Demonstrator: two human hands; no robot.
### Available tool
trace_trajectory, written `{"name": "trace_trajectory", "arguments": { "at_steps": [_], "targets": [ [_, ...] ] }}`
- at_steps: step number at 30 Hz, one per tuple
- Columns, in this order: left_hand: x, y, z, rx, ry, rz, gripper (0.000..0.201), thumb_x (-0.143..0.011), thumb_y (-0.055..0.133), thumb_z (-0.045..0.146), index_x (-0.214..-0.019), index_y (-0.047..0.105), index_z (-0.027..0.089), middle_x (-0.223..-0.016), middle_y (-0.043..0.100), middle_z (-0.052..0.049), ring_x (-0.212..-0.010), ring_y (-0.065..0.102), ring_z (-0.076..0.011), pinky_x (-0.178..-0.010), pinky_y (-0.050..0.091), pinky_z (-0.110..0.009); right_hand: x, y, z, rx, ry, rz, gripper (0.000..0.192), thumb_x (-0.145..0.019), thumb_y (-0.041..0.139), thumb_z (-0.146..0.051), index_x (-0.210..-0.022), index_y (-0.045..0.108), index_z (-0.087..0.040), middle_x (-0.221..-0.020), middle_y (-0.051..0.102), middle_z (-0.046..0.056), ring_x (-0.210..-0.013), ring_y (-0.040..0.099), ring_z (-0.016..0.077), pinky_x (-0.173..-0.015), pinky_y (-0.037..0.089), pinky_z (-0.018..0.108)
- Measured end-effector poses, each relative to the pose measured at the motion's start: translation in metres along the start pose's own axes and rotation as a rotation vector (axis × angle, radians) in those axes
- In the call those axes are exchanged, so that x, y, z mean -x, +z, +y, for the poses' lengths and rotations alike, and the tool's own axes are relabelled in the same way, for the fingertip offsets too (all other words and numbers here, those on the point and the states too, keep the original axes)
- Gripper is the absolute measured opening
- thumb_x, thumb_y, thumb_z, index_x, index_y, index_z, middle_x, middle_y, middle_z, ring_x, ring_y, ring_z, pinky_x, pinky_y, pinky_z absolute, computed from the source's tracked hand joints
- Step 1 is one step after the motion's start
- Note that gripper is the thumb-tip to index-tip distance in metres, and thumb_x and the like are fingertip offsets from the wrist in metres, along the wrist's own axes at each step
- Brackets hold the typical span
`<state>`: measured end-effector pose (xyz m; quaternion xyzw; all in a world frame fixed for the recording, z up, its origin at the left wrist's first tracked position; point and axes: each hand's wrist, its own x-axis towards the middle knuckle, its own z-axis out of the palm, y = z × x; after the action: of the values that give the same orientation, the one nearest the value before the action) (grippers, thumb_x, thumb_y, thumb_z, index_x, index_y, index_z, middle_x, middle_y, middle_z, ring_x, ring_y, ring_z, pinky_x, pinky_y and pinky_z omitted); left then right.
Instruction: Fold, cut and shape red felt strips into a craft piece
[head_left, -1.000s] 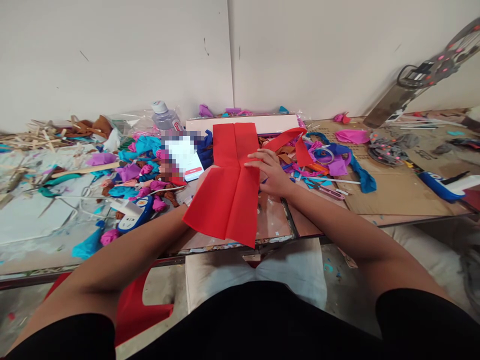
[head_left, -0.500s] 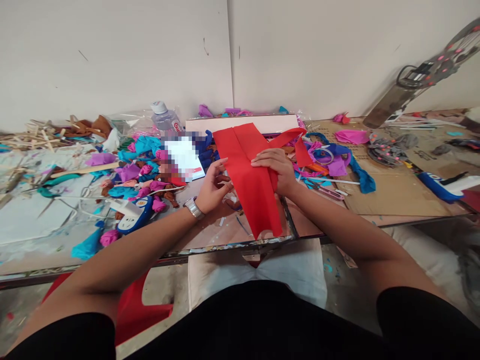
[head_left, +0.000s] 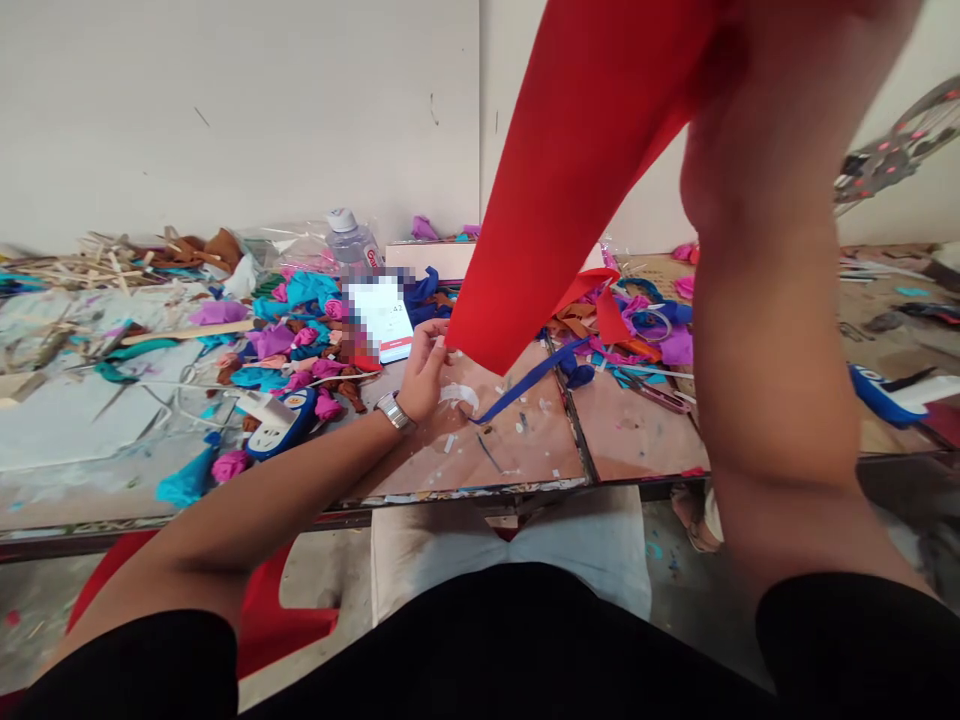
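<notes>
One red sheet (head_left: 570,170), one water bottle (head_left: 352,243), one wristwatch (head_left: 392,411)
</notes>
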<state>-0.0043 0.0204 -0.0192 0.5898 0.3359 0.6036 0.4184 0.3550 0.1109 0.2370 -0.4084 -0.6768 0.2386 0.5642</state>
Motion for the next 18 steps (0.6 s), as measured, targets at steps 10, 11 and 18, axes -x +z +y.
{"name": "trace_trajectory", "arguments": {
  "at_steps": [10, 11, 18],
  "targets": [
    [0.003, 0.005, 0.010, 0.345, -0.424, -0.245, 0.079, -0.086, 0.061, 0.091, -0.129, 0.066, 0.025, -0.115, 0.080, -0.010, -0.084, 0.075, -0.0204, -0.069, 0.062, -0.033, 0.023, 0.153, 0.090, -0.275, 0.413, 0.167, 0.011, -0.089, 0.078, -0.015, -0.100, 0.076, -0.015, -0.113, 0.082, 0.008, -0.107, 0.081, 0.0237, -0.106, 0.067, 0.048],
    [0.003, 0.006, 0.009, 0.316, -0.416, -0.238, 0.075, -0.085, 0.071, 0.083, -0.133, 0.063, 0.025, -0.117, 0.080, -0.010, -0.087, 0.076, -0.0206, -0.072, 0.063, -0.033, 0.029, 0.161, 0.105, -0.269, 0.429, 0.173, 0.013, -0.090, 0.078, -0.017, -0.102, 0.075, -0.014, -0.115, 0.082, 0.010, -0.109, 0.080, 0.0242, -0.108, 0.065, 0.050],
    [0.000, 0.000, -0.004, 0.156, -0.364, -0.124, 0.094, -0.075, 0.094, 0.032, -0.156, 0.046, 0.028, -0.123, 0.078, -0.009, -0.103, 0.079, -0.0232, -0.090, 0.066, -0.040, 0.056, 0.172, 0.172, -0.099, 0.586, 0.108, 0.009, -0.092, 0.073, -0.021, -0.098, 0.074, -0.015, -0.102, 0.082, 0.012, -0.098, 0.080, 0.0270, -0.097, 0.067, 0.052]
  ]
}}
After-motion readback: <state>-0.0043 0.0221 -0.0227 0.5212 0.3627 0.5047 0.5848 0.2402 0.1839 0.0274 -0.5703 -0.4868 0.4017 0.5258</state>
